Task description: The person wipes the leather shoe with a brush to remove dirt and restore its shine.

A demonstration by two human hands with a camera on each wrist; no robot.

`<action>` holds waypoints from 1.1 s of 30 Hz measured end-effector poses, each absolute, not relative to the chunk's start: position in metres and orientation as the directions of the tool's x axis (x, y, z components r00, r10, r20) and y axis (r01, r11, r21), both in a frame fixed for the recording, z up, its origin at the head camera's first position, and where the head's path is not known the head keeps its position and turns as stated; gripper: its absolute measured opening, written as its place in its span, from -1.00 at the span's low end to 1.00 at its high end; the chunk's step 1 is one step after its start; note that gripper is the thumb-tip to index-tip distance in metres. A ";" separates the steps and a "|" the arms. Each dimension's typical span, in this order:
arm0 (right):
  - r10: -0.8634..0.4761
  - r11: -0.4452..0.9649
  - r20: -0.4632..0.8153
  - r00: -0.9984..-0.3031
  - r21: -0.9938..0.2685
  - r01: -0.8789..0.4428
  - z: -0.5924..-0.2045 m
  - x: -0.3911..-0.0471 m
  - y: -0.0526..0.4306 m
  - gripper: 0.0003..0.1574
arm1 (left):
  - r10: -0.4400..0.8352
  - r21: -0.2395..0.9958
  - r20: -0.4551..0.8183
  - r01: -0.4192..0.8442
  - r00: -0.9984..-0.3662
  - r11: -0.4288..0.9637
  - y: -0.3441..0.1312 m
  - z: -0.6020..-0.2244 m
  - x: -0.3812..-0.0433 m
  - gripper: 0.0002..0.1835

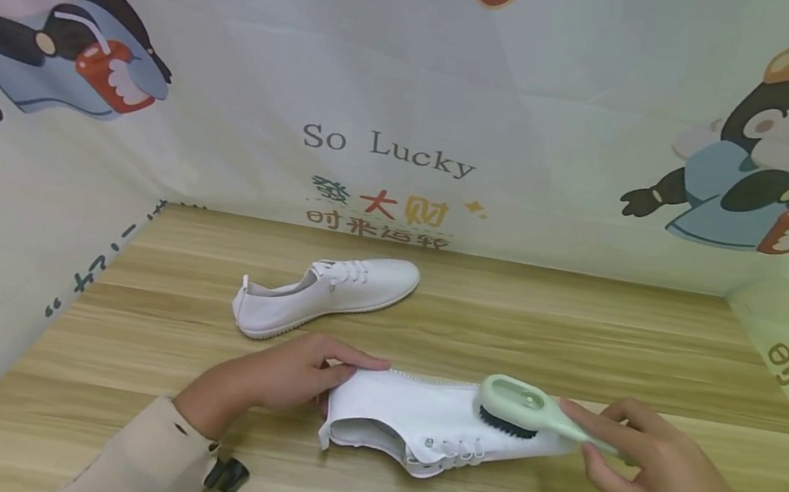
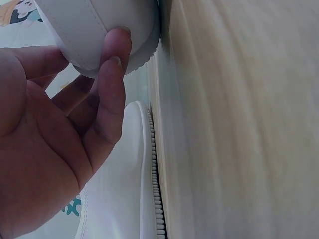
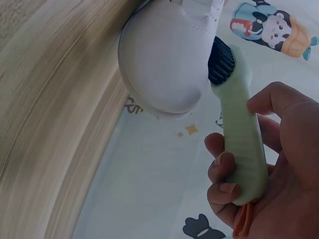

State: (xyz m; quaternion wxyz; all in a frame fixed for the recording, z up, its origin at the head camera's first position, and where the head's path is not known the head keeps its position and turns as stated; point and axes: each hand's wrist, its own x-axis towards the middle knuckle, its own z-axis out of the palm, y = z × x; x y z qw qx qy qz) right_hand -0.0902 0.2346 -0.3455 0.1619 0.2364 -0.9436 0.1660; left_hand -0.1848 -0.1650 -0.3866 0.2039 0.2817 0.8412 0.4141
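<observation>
A white lace-up shoe (image 1: pixel 402 407) lies tilted on its side on the wooden table, its opening and laces facing the person. My left hand (image 1: pixel 300 376) grips it by the heel; in the left wrist view the fingers (image 2: pixel 112 84) curl against the heel (image 2: pixel 99 30). My right hand (image 1: pixel 657 476) holds a pale green shoe brush (image 1: pixel 520 402) by its handle, fingers wrapped round it in the right wrist view. The brush's dark bristles (image 3: pixel 221 62) meet the side of the shoe, towards the toe (image 3: pixel 164 74).
A second white shoe (image 1: pixel 327 295) stands on its sole behind the left hand, toe pointing right. Printed cloth walls (image 1: pixel 569 136) enclose the back and sides of the wooden table (image 1: pixel 579 331). An orange cord loop (image 3: pixel 242 219) hangs from the brush handle.
</observation>
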 end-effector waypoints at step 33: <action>-0.498 0.793 0.427 -0.754 -0.129 -0.596 -0.348 -0.104 0.177 -0.44 | 0.621 0.807 -0.133 0.280 -0.773 0.521 -0.166 -0.386 -0.185 -0.55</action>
